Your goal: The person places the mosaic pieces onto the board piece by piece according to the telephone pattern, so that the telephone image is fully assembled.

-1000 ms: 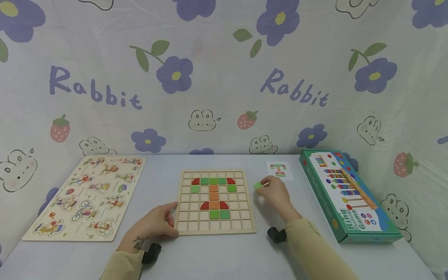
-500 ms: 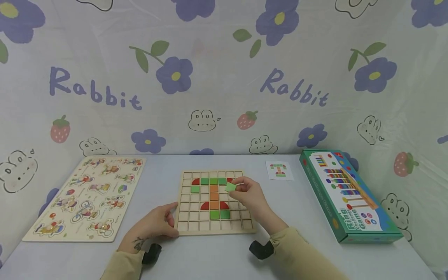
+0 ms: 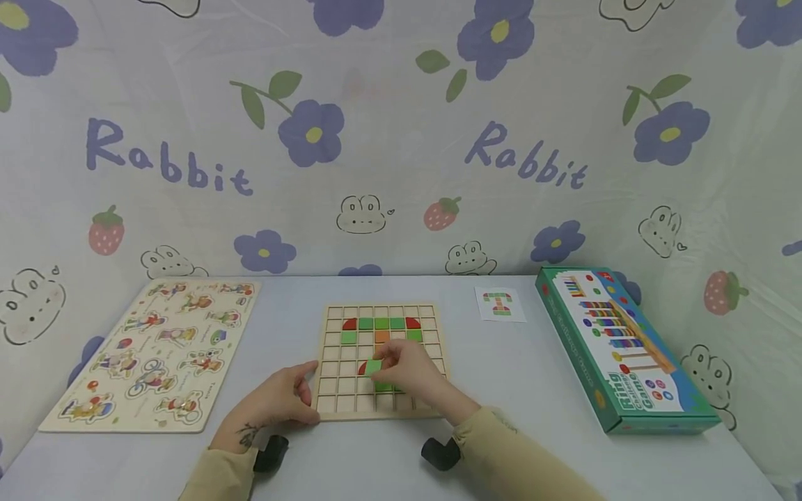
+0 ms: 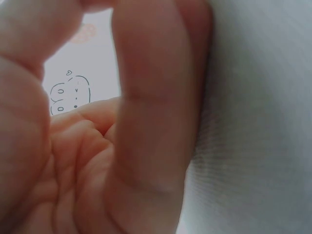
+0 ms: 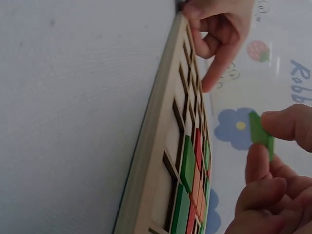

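Observation:
A light green square tile (image 3: 373, 367) is pinched between the thumb and fingers of my right hand (image 3: 409, 372). In the right wrist view the tile (image 5: 262, 135) is held above the gridded wooden board (image 5: 165, 87). That hand covers part of the board's middle in the head view. Red, green and orange pieces sit in cells of the board (image 3: 385, 416). Along the board's left edge, my left hand (image 3: 276, 398) rests with thumb and index finger spread apart, both touching the side. Mostly palm and fingers of the left hand (image 4: 151, 117) fill the left wrist view.
A small card (image 3: 514, 311) printed with a coloured tile pattern lies behind the board to the right. At the far right is a green toy box (image 3: 626, 348). A wooden picture puzzle (image 3: 219, 334) lies on the left. A patterned cloth (image 3: 388, 174) hangs behind the table.
My right hand has carried the green tile leftward from beside the board to over its middle, moving a little nearer to me. The left hand has stayed at the board's edge.

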Demonstrator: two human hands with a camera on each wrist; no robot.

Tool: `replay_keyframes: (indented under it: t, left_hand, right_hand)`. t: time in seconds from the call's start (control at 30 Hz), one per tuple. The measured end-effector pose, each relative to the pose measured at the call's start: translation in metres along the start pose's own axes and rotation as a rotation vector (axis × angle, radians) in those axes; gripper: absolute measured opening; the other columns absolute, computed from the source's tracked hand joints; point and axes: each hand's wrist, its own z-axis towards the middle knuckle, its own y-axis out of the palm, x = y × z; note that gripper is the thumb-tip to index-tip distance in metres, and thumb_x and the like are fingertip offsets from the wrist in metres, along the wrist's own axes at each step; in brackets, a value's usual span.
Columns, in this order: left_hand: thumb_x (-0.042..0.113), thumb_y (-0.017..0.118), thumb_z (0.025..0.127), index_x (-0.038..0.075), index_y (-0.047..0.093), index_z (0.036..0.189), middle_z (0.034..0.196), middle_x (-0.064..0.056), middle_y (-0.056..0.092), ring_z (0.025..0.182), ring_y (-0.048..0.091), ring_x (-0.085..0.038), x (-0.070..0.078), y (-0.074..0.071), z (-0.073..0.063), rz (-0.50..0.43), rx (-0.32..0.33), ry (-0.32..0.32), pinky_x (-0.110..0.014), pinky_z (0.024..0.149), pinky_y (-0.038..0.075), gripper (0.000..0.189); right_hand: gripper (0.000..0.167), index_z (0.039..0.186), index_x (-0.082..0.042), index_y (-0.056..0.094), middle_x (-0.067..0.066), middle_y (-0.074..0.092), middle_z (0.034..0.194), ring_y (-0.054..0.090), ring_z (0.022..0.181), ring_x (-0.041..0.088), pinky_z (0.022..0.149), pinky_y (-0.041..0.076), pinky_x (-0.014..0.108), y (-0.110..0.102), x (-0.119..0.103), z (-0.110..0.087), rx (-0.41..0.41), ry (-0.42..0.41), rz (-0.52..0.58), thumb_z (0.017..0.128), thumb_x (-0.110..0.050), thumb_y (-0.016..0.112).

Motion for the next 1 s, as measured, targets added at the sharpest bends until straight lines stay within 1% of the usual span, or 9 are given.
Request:
replay_keyframes:
  t: [0.1, 0.2, 0.33, 0.53, 0.67, 0.77, 0.9, 1.0]
  left_hand:
    - [0.002, 0.077, 0.058, 0.0, 0.035, 0.14, 0.07, -0.004, 0.052, 0.056, 0.047, -0.013, -0.001, 0.0, 0.001, 0.011, -0.003, 0.011, -0.026, 0.05, 0.038, 0.093]
    - [0.002, 0.077, 0.057, -0.001, 0.035, 0.14, 0.07, -0.004, 0.053, 0.056, 0.047, -0.013, -0.001, 0.0, 0.001, 0.018, -0.001, 0.018, -0.026, 0.05, 0.038, 0.093]
    - [0.003, 0.078, 0.057, 0.0, 0.036, 0.14, 0.07, -0.003, 0.053, 0.056, 0.047, -0.013, -0.001, 0.0, 0.001, 0.017, -0.001, 0.013, -0.026, 0.05, 0.038, 0.093]
    - [0.002, 0.077, 0.058, -0.001, 0.035, 0.14, 0.071, -0.004, 0.052, 0.056, 0.046, -0.013, 0.0, 0.0, -0.001, 0.016, -0.003, 0.025, -0.026, 0.049, 0.037, 0.093]
    - [0.002, 0.078, 0.058, -0.001, 0.035, 0.14, 0.07, -0.004, 0.052, 0.057, 0.046, -0.014, 0.0, 0.0, -0.001, 0.01, -0.003, 0.022, -0.026, 0.049, 0.037, 0.093]
    - [0.003, 0.078, 0.057, 0.0, 0.035, 0.141, 0.07, -0.003, 0.052, 0.056, 0.046, -0.013, -0.001, 0.0, 0.0, 0.015, -0.002, 0.016, -0.025, 0.049, 0.038, 0.094]
    - [0.003, 0.077, 0.057, 0.0, 0.035, 0.14, 0.07, -0.003, 0.052, 0.056, 0.046, -0.012, 0.0, 0.0, 0.0, 0.019, -0.004, 0.023, -0.025, 0.049, 0.038, 0.094]
    - [0.003, 0.078, 0.057, -0.001, 0.035, 0.14, 0.071, -0.004, 0.052, 0.056, 0.046, -0.013, 0.0, 0.0, 0.0, 0.016, -0.006, 0.031, -0.026, 0.049, 0.038, 0.093]
  right_hand:
    - [0.021, 0.09, -0.01, 0.068, -0.003, 0.054, 0.069, 0.048, 0.064, 0.011, 0.057, 0.039, 0.025, 0.005, -0.003, 0.0, -0.036, -0.007, -0.167, 0.071, -0.014, 0.074]
    - [0.019, 0.089, -0.013, 0.07, -0.005, 0.055, 0.07, 0.049, 0.065, 0.011, 0.057, 0.038, 0.027, 0.008, -0.006, -0.001, -0.049, -0.009, -0.307, 0.07, -0.018, 0.075]
    - [0.02, 0.091, -0.014, 0.073, -0.008, 0.056, 0.073, 0.049, 0.066, 0.01, 0.057, 0.037, 0.027, 0.012, -0.008, 0.0, -0.043, -0.015, -0.411, 0.071, -0.019, 0.074]
    - [0.023, 0.094, -0.015, 0.074, -0.009, 0.056, 0.073, 0.048, 0.065, 0.009, 0.053, 0.036, 0.025, 0.017, -0.008, 0.002, -0.046, -0.015, -0.468, 0.071, -0.018, 0.072]
    - [0.024, 0.095, -0.016, 0.075, -0.009, 0.057, 0.075, 0.048, 0.066, 0.01, 0.052, 0.036, 0.025, 0.019, -0.008, 0.002, -0.054, -0.017, -0.501, 0.071, -0.018, 0.072]
    - [0.024, 0.096, -0.017, 0.075, -0.008, 0.063, 0.082, 0.052, 0.071, 0.009, 0.054, 0.038, 0.024, 0.02, -0.009, 0.002, -0.05, -0.022, -0.535, 0.072, -0.019, 0.072]
    - [0.024, 0.095, -0.016, 0.075, -0.005, 0.068, 0.091, 0.056, 0.077, 0.008, 0.057, 0.04, 0.024, 0.02, -0.01, 0.002, -0.045, -0.028, -0.564, 0.071, -0.019, 0.073]
    - [0.026, 0.096, -0.017, 0.075, -0.005, 0.069, 0.093, 0.055, 0.076, 0.007, 0.057, 0.04, 0.024, 0.021, -0.009, 0.002, -0.047, -0.035, -0.569, 0.07, -0.018, 0.074]
